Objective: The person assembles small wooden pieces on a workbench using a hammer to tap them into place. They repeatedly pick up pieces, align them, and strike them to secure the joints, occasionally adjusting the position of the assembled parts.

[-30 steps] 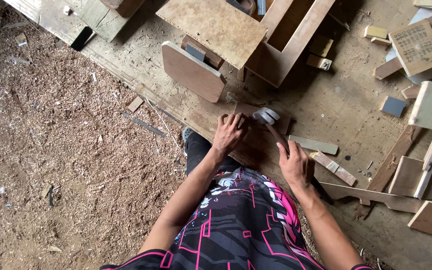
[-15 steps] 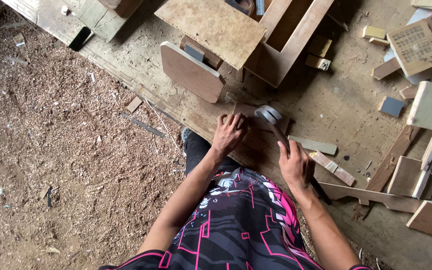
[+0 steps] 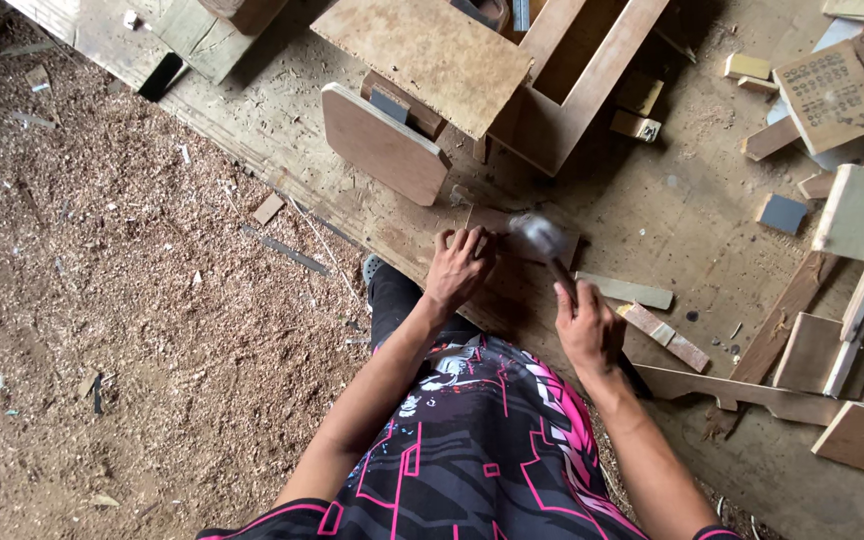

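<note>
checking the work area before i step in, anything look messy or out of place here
Yes. Wood offcuts lie scattered at odd angles right of the right hand, and sawdust covers the ground on the left. The hammer is blurred.

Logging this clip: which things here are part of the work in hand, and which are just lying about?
In use:
right hand gripping hammer
left hand pressing small wood piece

Lying about:
rounded board
open wooden box
wood offcuts
sawdust

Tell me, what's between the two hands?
In the head view, the blurred hammer head and a small wood piece lie between left hand and right hand.
</note>
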